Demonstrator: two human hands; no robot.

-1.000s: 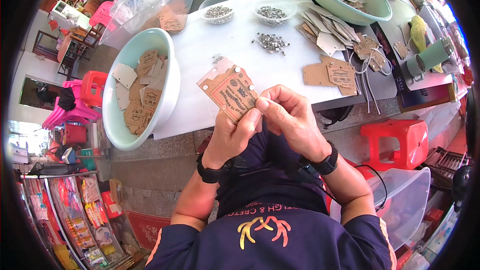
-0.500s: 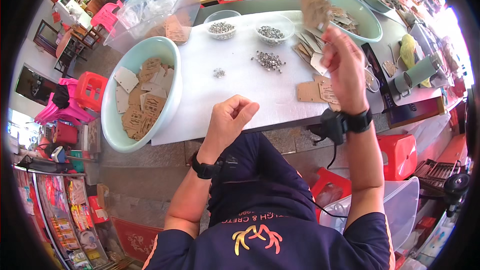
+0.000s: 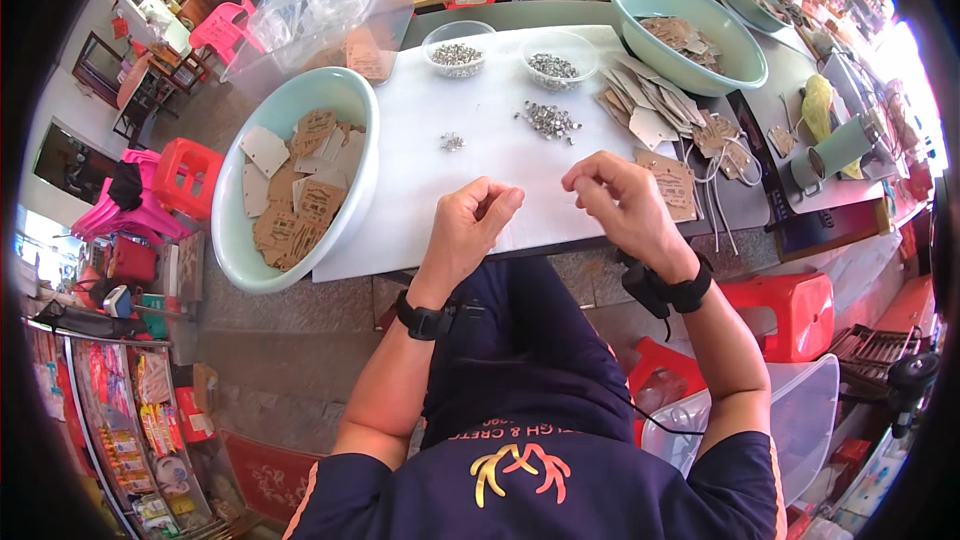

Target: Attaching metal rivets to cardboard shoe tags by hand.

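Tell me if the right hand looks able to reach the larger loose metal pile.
Likely yes: the right hand is near the pile of metal pieces, and only bare white sheet seems to lie between them.

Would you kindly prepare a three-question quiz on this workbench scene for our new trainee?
1. True or false: the person's left hand and right hand are apart from each other.
2. Multiple choice: what lies in the pale green basin at the person's left?
A) Coiled cable
B) Cardboard pieces
C) Drinking cups
3. Counting: how many clear bowls of small metal pieces stand on the white sheet?

Key:
1. True; a gap shows between them.
2. B.
3. Two, both toward the sheet's far edge.
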